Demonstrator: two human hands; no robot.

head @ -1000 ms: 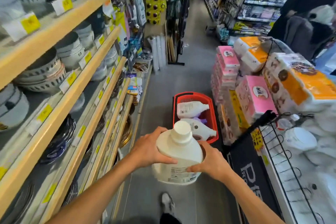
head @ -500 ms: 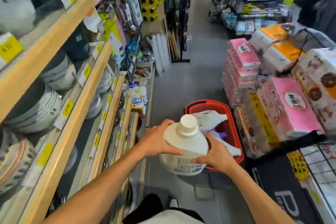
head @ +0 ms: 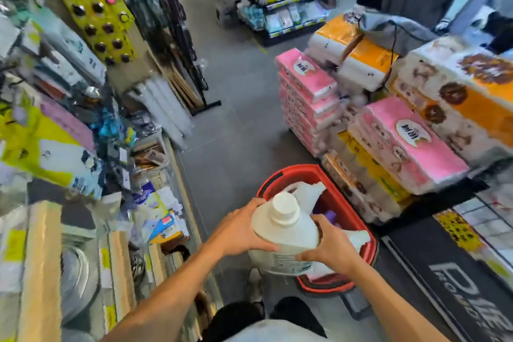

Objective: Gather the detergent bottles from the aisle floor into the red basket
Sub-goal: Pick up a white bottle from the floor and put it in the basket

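Large white detergent jug (head: 286,226) held upright between both hands, round cap (head: 285,207) at the top, long axis close to vertical with the cap tipped slightly toward 12 o'clock. Positioned low in the centre of the view, over the near left rim of the red basket (head: 344,203), base overlapping that rim. Left hand (head: 238,230) pressed flat against the jug's shoulder at 9 o'clock, fingers (head: 256,204) spread and curled over the white plastic. Right hand (head: 330,241) clamped on the opposite side at 3 o'clock, fingers wrapped round the shoulder and down to the printed label. Both grips closed on the jug, neither wide.

Red basket on the grey aisle floor (head: 236,125), at 1 o'clock from the jug. Inside: a white bottle (head: 308,191) lying on its side at the far end, pointing roughly toward 2 o'clock; a purple item (head: 327,215) beneath, mostly hidden; another white bottle (head: 358,237) lying at the near right, tip toward 3 o'clock against the rim.

Stacked pink and orange tissue packs (head: 402,136) just beyond the basket at 2 o'clock. Blurred shelves of goods (head: 83,147) along the left, from 8 to 11 o'clock.
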